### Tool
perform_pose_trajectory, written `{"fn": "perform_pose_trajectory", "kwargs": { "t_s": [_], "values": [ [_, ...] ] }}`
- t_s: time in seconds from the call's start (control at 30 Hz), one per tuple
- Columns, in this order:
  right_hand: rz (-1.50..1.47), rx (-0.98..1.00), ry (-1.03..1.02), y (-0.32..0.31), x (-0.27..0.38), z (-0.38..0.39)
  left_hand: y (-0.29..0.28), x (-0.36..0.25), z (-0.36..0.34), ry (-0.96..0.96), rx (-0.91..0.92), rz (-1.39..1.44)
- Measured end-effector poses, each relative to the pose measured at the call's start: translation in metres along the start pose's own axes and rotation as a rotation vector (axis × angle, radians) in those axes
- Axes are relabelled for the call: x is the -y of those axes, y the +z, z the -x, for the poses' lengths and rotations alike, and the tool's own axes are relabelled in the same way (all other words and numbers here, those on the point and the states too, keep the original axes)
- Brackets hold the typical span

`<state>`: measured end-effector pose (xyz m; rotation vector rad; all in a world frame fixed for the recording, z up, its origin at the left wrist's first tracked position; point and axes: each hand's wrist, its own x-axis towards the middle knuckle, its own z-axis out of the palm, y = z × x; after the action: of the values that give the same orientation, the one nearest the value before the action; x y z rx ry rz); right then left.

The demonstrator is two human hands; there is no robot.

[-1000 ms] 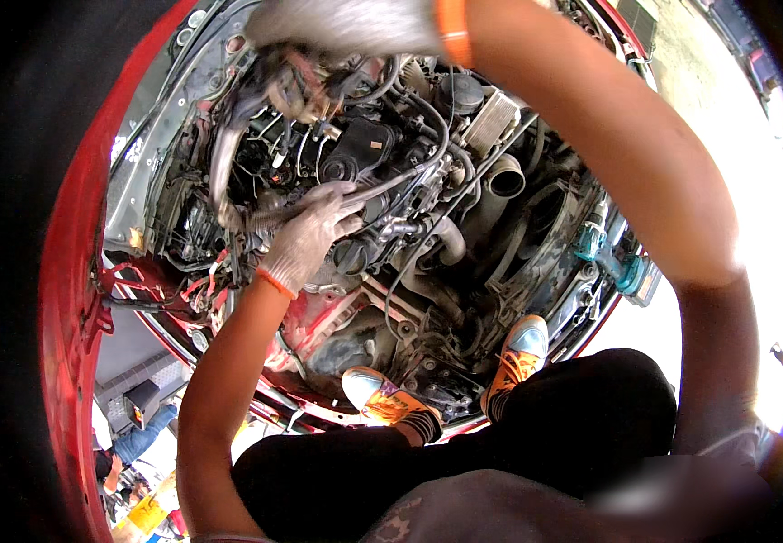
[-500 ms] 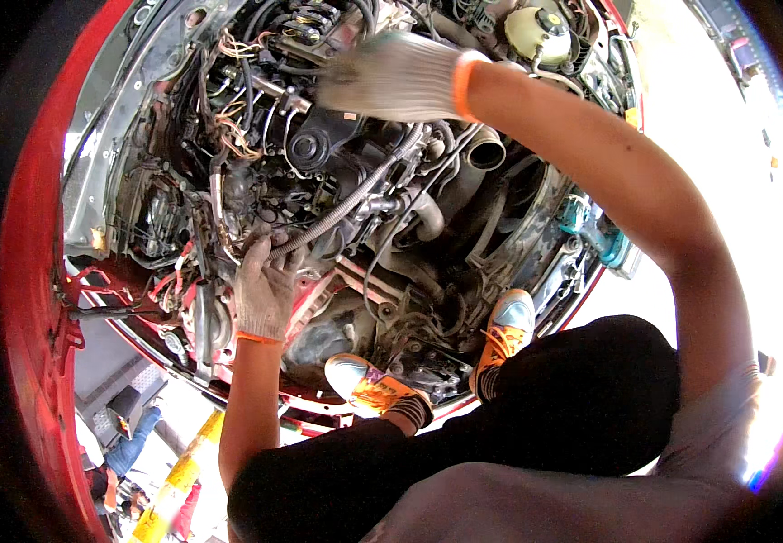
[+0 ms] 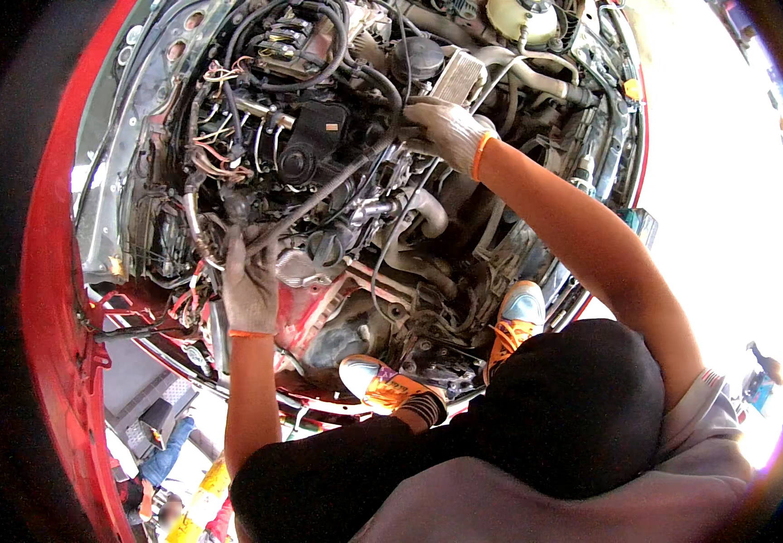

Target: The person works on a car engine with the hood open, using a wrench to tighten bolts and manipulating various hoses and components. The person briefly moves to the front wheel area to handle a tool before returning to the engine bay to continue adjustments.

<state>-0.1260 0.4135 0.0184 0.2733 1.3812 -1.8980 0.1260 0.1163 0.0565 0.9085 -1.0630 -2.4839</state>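
My left hand (image 3: 251, 282), in a knit glove with an orange cuff, grips the lower end of a long corrugated hose (image 3: 314, 197) at the left-middle of an engine bay. My gloved right hand (image 3: 443, 133) is closed beside that hose's upper part, below a ribbed metal block (image 3: 455, 77); what its fingers hold is hidden. Between my hands lie a black engine cover (image 3: 310, 131), metal pipes and loose wiring (image 3: 215, 154). A black cap (image 3: 326, 248) is just right of my left hand.
My orange shoes (image 3: 391, 387) are in the bay's front. A pale reservoir (image 3: 518, 20) is at the top, a teal power tool (image 3: 640, 231) on the right edge. The red body panel (image 3: 61, 299) borders the left. Another person's leg (image 3: 170, 448) shows below left.
My right hand has swept from the top of the bay down and right onto the hose area. My left hand has moved down-left along the corrugated hose toward its lower end.
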Motion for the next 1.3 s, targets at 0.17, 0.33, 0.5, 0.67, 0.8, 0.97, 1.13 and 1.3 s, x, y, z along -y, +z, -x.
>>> {"fn": "perform_pose_trajectory", "kwargs": {
  "t_s": [0.17,0.33,0.5,0.67,0.8,0.97,1.13,1.3],
  "values": [
    [0.022,-0.023,0.005,0.007,0.004,0.022,-0.009,0.018,-0.01,0.059,-0.029,-0.059],
    [0.368,0.312,-0.206,0.017,0.025,0.023,-0.044,0.034,-0.016,0.03,-0.108,-0.777],
    [1.258,0.421,-0.582,0.045,0.02,0.022,-0.044,0.017,-0.012,0.262,0.261,-1.696],
    [1.792,0.571,-0.75,0.067,-0.001,0.034,-0.022,-0.015,-0.005,-0.223,0.221,-1.797],
    [1.858,0.642,-0.869,0.049,-0.019,0.041,-0.042,-0.033,-0.006,-0.173,0.163,-1.662],
    [1.984,0.733,-0.767,0.016,-0.031,0.058,-0.002,-0.045,-0.008,0.103,0.01,-1.34],
    [1.848,0.558,-1.242,-0.012,-0.052,0.061,-0.011,-0.031,-0.027,0.403,-0.016,-1.812],
    [1.582,0.364,-1.085,-0.027,-0.057,0.075,0.019,-0.043,-0.016,0.142,0.101,-1.819]
  ]
}}
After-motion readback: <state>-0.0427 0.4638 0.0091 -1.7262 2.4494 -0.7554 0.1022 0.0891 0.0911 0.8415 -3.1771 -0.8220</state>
